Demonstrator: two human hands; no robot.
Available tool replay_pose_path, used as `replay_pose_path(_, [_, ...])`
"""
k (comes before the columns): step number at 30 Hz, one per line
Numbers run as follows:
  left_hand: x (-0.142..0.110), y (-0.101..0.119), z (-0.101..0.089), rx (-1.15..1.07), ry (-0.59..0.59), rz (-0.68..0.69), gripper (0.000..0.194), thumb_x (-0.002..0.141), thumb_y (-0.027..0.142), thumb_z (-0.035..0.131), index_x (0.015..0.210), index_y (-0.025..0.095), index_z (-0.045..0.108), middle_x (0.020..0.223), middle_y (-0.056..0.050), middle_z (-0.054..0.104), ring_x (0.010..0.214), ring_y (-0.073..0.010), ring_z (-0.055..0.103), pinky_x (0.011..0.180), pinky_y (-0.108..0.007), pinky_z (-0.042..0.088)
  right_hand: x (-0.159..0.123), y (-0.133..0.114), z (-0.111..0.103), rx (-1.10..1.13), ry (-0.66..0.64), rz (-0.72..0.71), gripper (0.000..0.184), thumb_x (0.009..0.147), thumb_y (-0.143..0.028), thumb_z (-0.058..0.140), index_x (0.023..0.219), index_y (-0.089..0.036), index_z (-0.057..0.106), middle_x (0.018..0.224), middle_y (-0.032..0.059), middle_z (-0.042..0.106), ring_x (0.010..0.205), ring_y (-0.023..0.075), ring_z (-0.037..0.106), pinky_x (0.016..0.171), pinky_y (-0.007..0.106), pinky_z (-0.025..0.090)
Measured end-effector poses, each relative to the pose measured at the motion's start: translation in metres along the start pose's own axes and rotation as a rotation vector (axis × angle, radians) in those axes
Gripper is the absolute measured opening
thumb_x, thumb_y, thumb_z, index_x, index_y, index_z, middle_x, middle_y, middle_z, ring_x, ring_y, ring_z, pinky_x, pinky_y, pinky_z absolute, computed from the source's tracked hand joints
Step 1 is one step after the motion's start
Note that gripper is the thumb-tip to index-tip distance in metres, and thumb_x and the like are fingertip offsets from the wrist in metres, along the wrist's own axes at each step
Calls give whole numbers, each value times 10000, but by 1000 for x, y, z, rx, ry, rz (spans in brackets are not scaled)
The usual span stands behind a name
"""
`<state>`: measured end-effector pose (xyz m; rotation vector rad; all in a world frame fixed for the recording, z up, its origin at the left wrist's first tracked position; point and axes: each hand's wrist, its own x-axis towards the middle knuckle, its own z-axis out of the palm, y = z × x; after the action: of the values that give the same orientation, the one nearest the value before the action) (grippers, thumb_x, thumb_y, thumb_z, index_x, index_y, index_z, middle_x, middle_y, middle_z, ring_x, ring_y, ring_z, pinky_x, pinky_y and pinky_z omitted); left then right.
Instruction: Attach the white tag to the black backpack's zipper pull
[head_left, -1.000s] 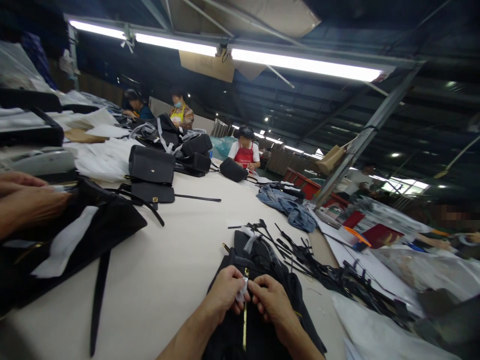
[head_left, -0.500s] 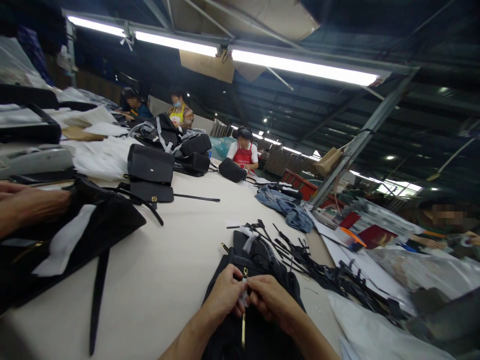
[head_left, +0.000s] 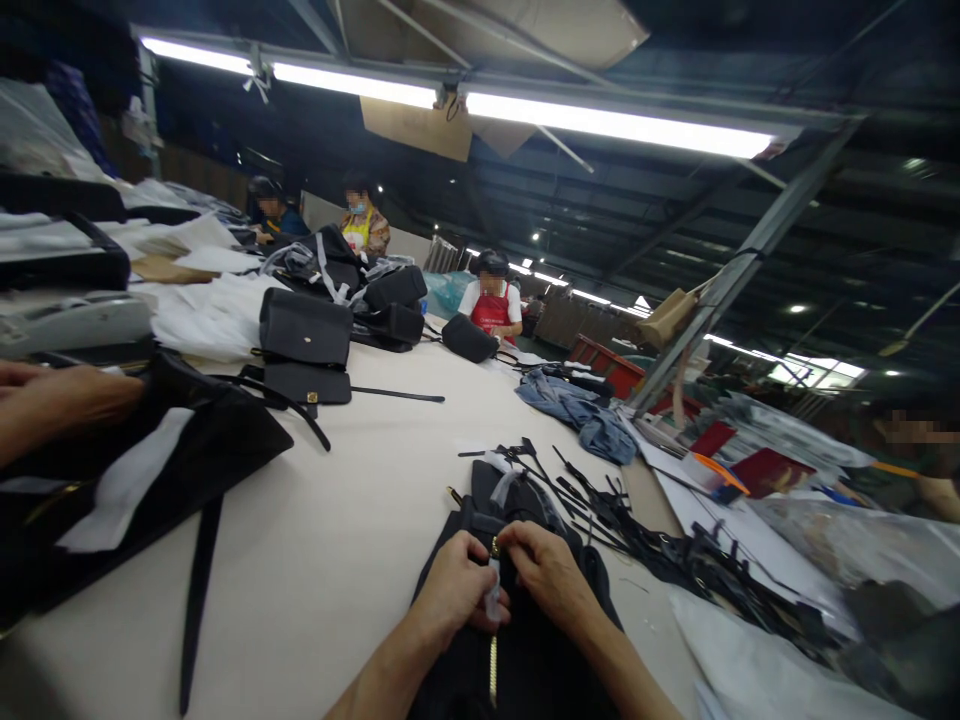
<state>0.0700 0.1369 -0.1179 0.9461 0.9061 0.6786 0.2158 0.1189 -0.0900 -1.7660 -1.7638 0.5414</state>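
Note:
A black backpack (head_left: 540, 660) lies in front of me, a gold zipper (head_left: 493, 665) running down its middle. My left hand (head_left: 455, 585) pinches the zipper pull (head_left: 493, 590), which is wrapped in clear plastic film, from the left side. Opposite it, my right hand (head_left: 544, 570) has its fingers curled together, the fingertips beside the gold slider (head_left: 495, 546) at the zipper's upper end. Whatever those fingertips grip is hidden. Crumpled clear film (head_left: 506, 488) also covers a part near the bag's top.
Black straps (head_left: 637, 520) lie to the right, near a denim garment (head_left: 574, 410). At left, a co-worker's hand (head_left: 67, 405) is at another black bag (head_left: 217, 440). Several black bags and white paper (head_left: 206, 315) are piled farther back. A person in a red apron (head_left: 491, 310) is across the table.
My right hand has moved up from the plastic-wrapped pull to beside the gold slider. My left hand stays on the pull, whose wrapped length now shows more.

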Motion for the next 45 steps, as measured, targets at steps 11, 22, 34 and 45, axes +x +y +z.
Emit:
replay_pose_path(11, [-3, 0, 2, 2, 6, 30, 277, 766, -15, 434, 895, 215, 351, 519, 54, 601, 430, -141, 617, 419, -213, 477, -1, -3, 0, 74, -88, 114, 235, 718, -168, 458, 738, -188, 692, 539, -15, 595, 466, 132, 521, 478, 237, 393])
replay_pose_path(22, [4, -7, 3, 34, 40, 93, 231, 783, 88, 525, 850, 230, 355, 503, 67, 588, 402, -133, 594, 419, -198, 452, -8, -10, 6, 41, -116, 224, 225, 733, -164, 408, 778, -191, 627, 540, -23, 604, 445, 135, 562, 433, 217, 424])
replay_pose_path(34, [-11, 18, -12, 547, 418, 404, 231, 947, 295, 336, 769, 229, 469, 608, 13, 605, 607, -158, 604, 620, -251, 429, 55, 19, -60, -536, 120, 324, 281, 884, -167, 553, 1161, -131, 591, 1183, 142, 629, 1084, 250, 591, 935, 403, 443])
replay_pose_path(45, [-11, 20, -30, 743, 292, 185, 536, 638, 387, 696, 1091, 141, 548, 1168, -175, 641, 1128, -347, 580, 924, -397, 440, 42, 21, -74, -446, 58, 143, 92, 767, -153, 591, 681, -181, 606, 684, -12, 618, 742, 185, 594, 690, 290, 426])
